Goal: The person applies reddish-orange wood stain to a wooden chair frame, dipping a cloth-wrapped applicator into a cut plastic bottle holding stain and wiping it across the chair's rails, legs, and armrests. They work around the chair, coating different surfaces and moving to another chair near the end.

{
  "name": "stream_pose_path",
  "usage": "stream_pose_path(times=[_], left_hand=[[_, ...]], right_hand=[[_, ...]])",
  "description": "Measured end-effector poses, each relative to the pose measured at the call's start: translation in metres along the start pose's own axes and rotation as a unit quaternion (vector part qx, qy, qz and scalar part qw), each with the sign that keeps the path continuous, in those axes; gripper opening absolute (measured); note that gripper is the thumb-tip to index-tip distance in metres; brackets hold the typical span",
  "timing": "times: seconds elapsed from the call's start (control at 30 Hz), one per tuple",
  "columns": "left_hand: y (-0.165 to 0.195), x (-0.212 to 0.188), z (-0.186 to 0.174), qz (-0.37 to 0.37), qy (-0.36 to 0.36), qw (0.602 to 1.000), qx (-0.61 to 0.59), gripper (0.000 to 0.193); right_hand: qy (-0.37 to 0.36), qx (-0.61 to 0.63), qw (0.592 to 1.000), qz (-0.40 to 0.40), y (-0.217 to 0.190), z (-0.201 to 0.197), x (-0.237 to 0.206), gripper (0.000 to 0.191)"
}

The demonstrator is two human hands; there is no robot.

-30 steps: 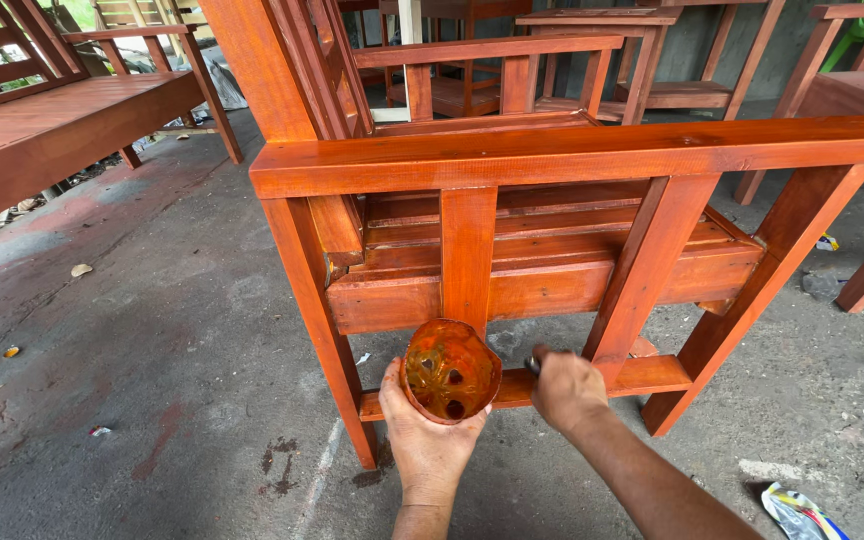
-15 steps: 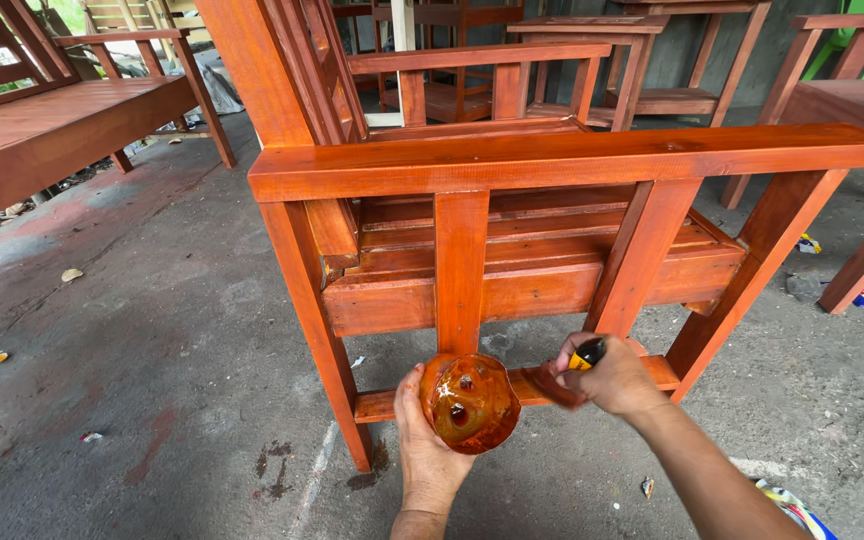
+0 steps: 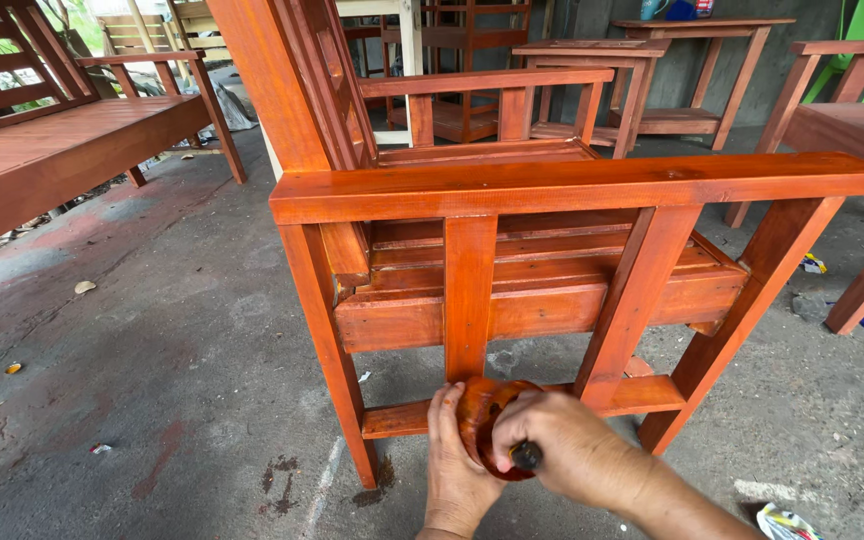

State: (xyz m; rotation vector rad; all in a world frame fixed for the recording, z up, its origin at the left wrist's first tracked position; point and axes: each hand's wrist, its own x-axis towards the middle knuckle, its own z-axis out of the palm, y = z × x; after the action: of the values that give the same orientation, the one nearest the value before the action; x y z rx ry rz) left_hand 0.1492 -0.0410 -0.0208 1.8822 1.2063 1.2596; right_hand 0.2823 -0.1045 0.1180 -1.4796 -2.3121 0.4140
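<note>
My left hand (image 3: 452,460) grips a small round cup (image 3: 482,415) stained orange-brown, held low in front of me. Over the cup's mouth my right hand (image 3: 567,445) is closed on a dark brush handle (image 3: 526,457); the bristles are hidden inside the cup. Both hands hover just in front of the lower side rail (image 3: 642,392) of a glossy orange-red wooden armchair (image 3: 552,185), below its broad armrest and vertical side slats.
A matching wooden bench (image 3: 52,150) stands at the left. More stained tables and chairs (image 3: 572,70) crowd the back and right. The grey concrete floor (image 3: 152,350) has red stain marks, scraps of litter and a wrapper (image 3: 787,522) near my right arm.
The cup has tipped from mouth-up to facing sideways. My right hand came off the lower rail, picked up the brush and moved left onto the cup's mouth.
</note>
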Motion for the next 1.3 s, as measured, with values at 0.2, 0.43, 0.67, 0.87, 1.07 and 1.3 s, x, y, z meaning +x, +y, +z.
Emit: stream_pose_path(times=[0.2,0.43,0.67,0.87,1.07,1.3], left_hand=[[0.004,-0.001,-0.002,-0.05,-0.027,0.998,0.008,0.128],[0.008,0.0,0.021,-0.04,-0.016,0.999,-0.013,0.123],[-0.012,0.011,0.024,-0.179,-0.051,0.982,0.04,0.137],[-0.014,0.017,0.027,-0.165,-0.019,0.986,0.004,0.136],[-0.017,0.022,0.03,-0.162,0.015,0.986,-0.039,0.137],[-0.02,0.03,0.039,-0.055,0.037,0.995,-0.07,0.135]], right_hand=[[-0.004,0.028,0.999,-0.033,0.026,0.019,-0.006,0.017],[0.005,0.001,0.999,-0.044,0.032,0.007,-0.027,0.022],[0.157,-0.138,0.976,-0.065,0.025,-0.059,-0.046,0.024],[0.056,-0.353,0.934,-0.024,0.048,-0.076,-0.012,0.02],[0.048,-0.532,0.845,0.037,0.037,-0.105,0.015,0.027],[0.096,-0.564,0.818,0.061,0.03,-0.107,0.016,0.016]])
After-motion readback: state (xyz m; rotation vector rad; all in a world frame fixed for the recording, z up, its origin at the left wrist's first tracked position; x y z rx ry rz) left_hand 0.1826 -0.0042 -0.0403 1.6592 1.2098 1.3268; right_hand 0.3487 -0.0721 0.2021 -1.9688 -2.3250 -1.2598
